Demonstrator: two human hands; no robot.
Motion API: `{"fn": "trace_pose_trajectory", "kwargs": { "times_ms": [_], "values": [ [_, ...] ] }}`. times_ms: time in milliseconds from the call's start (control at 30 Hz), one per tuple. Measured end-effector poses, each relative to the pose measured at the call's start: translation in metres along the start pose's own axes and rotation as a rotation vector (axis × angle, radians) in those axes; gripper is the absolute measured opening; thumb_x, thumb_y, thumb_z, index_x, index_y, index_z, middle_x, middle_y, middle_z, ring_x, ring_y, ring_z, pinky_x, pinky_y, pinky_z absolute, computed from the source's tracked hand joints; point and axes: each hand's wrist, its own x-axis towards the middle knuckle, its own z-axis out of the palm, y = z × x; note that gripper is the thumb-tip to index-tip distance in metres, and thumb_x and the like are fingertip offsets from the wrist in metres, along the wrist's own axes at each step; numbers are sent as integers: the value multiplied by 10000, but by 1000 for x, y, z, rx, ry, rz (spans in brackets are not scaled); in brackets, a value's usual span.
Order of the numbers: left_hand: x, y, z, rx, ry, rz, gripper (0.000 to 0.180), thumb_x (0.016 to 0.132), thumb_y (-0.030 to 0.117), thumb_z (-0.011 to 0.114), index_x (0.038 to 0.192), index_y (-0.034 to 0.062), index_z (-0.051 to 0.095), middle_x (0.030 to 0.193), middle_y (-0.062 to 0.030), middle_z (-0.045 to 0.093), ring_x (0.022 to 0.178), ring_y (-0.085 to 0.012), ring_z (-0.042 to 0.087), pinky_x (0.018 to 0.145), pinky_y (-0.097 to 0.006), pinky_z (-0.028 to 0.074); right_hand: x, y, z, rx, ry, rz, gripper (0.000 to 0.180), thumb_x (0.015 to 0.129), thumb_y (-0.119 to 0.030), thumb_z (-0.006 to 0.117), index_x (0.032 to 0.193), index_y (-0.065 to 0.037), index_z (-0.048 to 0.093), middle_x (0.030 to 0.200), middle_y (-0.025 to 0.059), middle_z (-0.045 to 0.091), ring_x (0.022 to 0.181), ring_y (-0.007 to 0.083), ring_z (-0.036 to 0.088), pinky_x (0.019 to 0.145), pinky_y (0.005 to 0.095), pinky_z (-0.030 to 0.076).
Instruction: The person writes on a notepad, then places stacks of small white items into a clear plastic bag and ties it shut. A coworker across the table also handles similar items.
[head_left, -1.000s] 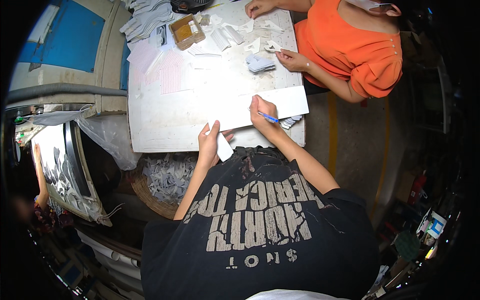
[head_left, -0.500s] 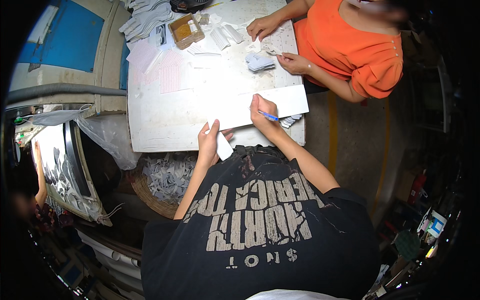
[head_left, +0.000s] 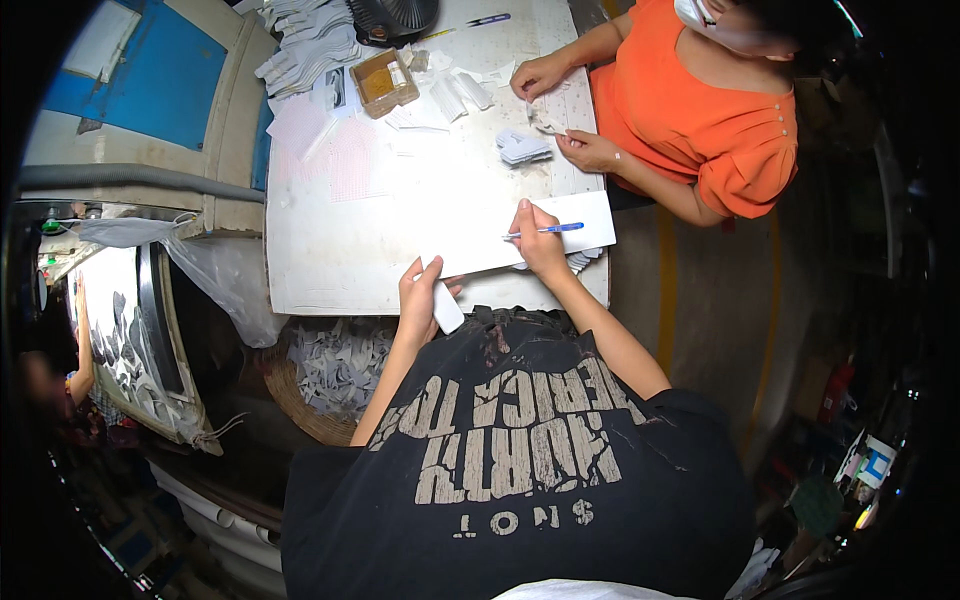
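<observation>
On the big white table [head_left: 330, 290], the long white sheet [head_left: 592, 218] lies by the near edge. The left hand [head_left: 416, 292] is closed on a small white piece [head_left: 449, 310]. The right hand [head_left: 540, 243] pinches a blue pen [head_left: 565, 228]. The pen has just swung flatter, so its tip shows over the sheet; I can't tell if it touches.

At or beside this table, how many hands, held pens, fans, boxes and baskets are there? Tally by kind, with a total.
Hands: 4 (the wearer's left hand and right hand, plus the co-worker's hands)
Blue pen, held: 1
Black fan: 1
Amber box: 1
Scrap basket: 1
Total: 8
</observation>
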Motion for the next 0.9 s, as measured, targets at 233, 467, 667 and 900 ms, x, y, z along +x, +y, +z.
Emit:
{"fn": "trace_pose_trajectory", "kwargs": {
  "times_ms": [233, 467, 667, 900],
  "values": [
    [23, -19, -20, -62, -96, 0, 329, 1051, 328, 532, 1125, 13, 589, 870, -92, 655, 640, -172, 618, 518, -304, 509, 5, -6, -7, 115, -137, 166, 544, 1066, -445, 455, 751, -26, 600, 577, 26, 541, 538, 109, 546, 545, 276, 443],
    [44, -31, -51, -217, -196, -115, 423, 1083, 423, 408, 1193, 48, 570, 782, -101, 626, 647, -202, 606, 577, -352, 524, 4, 0, -11, 104, -159, 142, 525, 1066, -443, 459, 765, -33, 590, 582, 12, 527, 536, 97, 532, 537, 262, 423],
    [49, -26, -64, -247, -295, -183, 442, 1077, 358, 426, 1404, 67, 491, 947, -103, 635, 745, -218, 613, 645, -385, 550, 2, -8, -11, 119, -169, 157, 511, 1066, -433, 461, 776, -32, 589, 599, 11, 534, 546, 92, 524, 539, 263, 418],
    [58, -36, -75, -343, -356, -186, 530, 1084, 352, 391, 1564, 131, 358, 1230, -80, 606, 944, -218, 626, 744, -422, 592, 0, -10, -14, 170, -182, 186, 494, 1065, -429, 466, 776, -44, 577, 583, 0, 516, 522, 79, 484, 510, 256, 388]
  ]
}}
